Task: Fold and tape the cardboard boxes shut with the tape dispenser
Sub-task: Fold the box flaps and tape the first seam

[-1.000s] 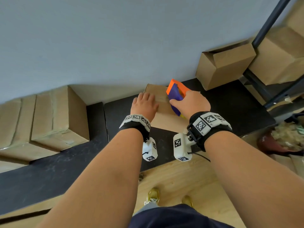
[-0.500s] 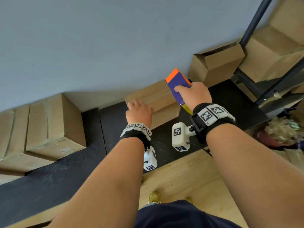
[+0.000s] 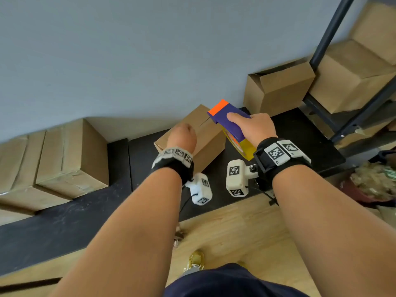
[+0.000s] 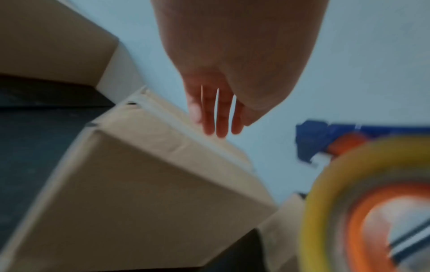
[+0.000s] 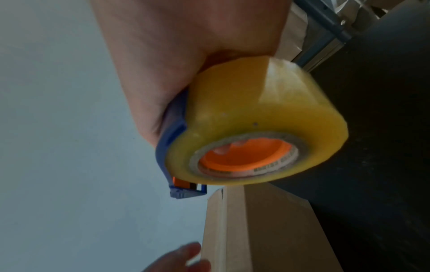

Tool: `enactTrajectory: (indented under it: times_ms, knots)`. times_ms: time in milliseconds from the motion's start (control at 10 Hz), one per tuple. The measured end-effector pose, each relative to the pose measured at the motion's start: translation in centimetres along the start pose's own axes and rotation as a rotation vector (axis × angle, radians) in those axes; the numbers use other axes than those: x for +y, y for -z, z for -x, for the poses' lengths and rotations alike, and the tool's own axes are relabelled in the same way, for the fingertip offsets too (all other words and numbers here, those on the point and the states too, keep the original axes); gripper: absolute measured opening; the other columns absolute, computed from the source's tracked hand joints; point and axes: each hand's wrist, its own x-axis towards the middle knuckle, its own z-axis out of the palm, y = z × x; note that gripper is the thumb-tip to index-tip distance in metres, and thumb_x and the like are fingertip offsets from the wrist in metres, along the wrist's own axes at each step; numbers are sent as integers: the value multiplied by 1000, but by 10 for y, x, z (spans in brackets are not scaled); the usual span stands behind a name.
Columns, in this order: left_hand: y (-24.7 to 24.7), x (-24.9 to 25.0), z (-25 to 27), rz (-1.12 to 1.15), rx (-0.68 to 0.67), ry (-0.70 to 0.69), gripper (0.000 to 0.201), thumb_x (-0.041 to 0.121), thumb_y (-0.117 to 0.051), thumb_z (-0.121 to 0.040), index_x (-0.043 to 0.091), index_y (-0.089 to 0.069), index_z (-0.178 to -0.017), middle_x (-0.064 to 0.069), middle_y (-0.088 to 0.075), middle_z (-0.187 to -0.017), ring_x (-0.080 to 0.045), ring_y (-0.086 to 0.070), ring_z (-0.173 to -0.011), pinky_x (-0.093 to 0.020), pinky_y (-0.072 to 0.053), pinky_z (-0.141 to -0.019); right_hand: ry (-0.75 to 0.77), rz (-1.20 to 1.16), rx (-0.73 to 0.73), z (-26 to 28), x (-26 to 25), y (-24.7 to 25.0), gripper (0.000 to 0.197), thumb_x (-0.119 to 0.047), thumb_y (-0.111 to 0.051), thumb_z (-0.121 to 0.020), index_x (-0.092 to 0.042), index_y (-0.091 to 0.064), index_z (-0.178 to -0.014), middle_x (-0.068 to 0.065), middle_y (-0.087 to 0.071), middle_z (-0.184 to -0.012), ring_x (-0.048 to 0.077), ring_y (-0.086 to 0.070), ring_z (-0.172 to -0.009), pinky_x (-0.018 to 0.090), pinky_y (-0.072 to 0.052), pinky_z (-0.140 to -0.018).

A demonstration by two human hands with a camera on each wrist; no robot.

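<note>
Far left on the dark bench [image 3: 64,221], taped boxes [image 3: 70,159] sit stacked against the wall, well apart from the work.

Next comes the left hand [image 3: 181,136], its straight, relaxed fingers [image 4: 216,117] lying on the far top edge of the cardboard box [image 3: 205,144]. It holds nothing; it only steadies. The box stands mid-bench, turned at an angle to the bench edge, near the wall. It is plain brown, its top flaps folded down and meeting at a centre seam whose dark slit shows at the far edge. Whether tape already covers that seam cannot be told; the wrist views are blurred.

Just right of the box, the right hand [image 3: 252,129] is wrapped around the tape dispenser [image 3: 227,118], blue with an orange nose, carrying a fat yellowish roll [image 5: 256,119]. The dispenser's front hangs over the box's right far corner, apart from the cardboard.

The likely trouble: with only flat fingers on one edge, the box could skid or swivel when the dispenser drags across it, leaving the strip crooked or off the seam. The flaps could also spring up if the left hand lifts too soon.

Further right, an open box [image 3: 278,88] waits by a dark shelf frame [image 3: 327,39] stacked with more boxes.
</note>
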Motion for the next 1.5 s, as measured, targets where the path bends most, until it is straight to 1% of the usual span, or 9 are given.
enactTrajectory:
  times_ms: [200,500,600,800,1000,1200,1300,1400,1500]
  knots:
    - [19,54,-6,874,-345,326,50,44,-34,-101,5,-64,-91,-9,-65,-86,-23,-58,-71,-30,-46,-70,-8,-75,-129,3,11,34,43,-52,-72,-80,-10,-72,-91,6,-71,-92,17,-62,-79,27,-44,-70]
    - [4,70,17,1008,-409,343,31,44,-55,-93,13,-62,-96,-3,-69,-85,-18,-63,-78,-29,-46,-62,12,-20,-229,4,33,70,45,-54,-71,-80,-10,-72,-89,6,-71,-90,17,-63,-78,27,-45,-71]
    - [1,77,25,1017,-431,331,25,40,-60,-91,16,-62,-85,-2,-67,-84,-20,-60,-86,-31,-47,-78,13,-28,-260,6,39,79,47,-56,-71,-78,-10,-72,-89,8,-73,-92,23,-67,-87,32,-48,-78]
    - [5,89,43,1097,-495,409,25,21,-43,-102,3,-61,-98,-6,-57,-78,-16,-52,-66,-30,-43,-71,16,-13,-312,10,44,93,49,-60,-69,-78,-14,-70,-94,4,-72,-93,20,-67,-89,32,-50,-82]
    - [-1,98,51,1046,-495,524,26,7,-39,-101,5,-51,-79,-7,-52,-77,-17,-49,-66,-28,-42,-68,6,-35,-317,11,46,98,51,-61,-69,-77,-13,-71,-97,5,-73,-94,22,-68,-93,37,-51,-92]
    - [-2,97,43,1119,-599,489,64,58,-23,-99,3,-55,-108,-8,-57,-90,-19,-50,-77,-32,-41,-76,-16,-34,-329,9,53,100,51,-61,-68,-78,-15,-69,-100,5,-72,-99,22,-67,-95,39,-50,-94]
    - [-5,98,46,1083,-565,482,35,33,-36,-102,4,-54,-94,-12,-54,-102,-29,-57,-91,-33,-47,-78,-14,-19,-339,8,54,99,51,-61,-67,-79,-14,-69,-99,5,-71,-98,21,-66,-94,37,-49,-92]
    - [-14,92,44,1041,-423,496,23,5,-37,-99,5,-46,-79,-12,-53,-84,-21,-55,-67,-27,-47,-60,1,17,-348,7,53,97,50,-60,-66,-81,-13,-67,-97,6,-69,-97,19,-64,-91,31,-48,-84]
    - [-8,99,46,953,-385,516,19,4,-39,-100,4,-51,-86,-13,-57,-92,-22,-58,-72,-27,-50,-61,3,55,-352,6,55,95,50,-59,-65,-82,-12,-66,-99,7,-69,-98,18,-63,-88,28,-46,-78]
